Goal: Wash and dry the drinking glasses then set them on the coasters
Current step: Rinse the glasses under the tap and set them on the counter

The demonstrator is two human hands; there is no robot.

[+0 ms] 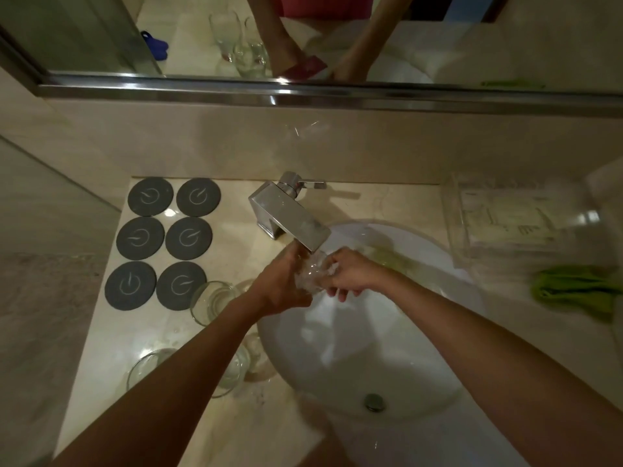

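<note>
Nearest the camera, two clear drinking glasses (215,299) stand on the pale marble counter (111,348) just left of the white oval basin (354,358), partly hidden by the left forearm; they look parked within reach, probably waiting for their turn. Over the basin, both hands hold one small clear tumbler (312,276) under the spout of the square chrome tap (290,217), so that runoff falls into the bowl. The left hand (285,286) wraps round the tumbler from the left side, while the right hand (347,274) has its fingers curled at the tumbler's right end, apparently rubbing it. Further left, six round dark-grey coasters (165,241) lie in two columns, none yet bearing a glass. To the right, a crumpled green cloth (576,289) rests on the counter, likely for drying.
</note>
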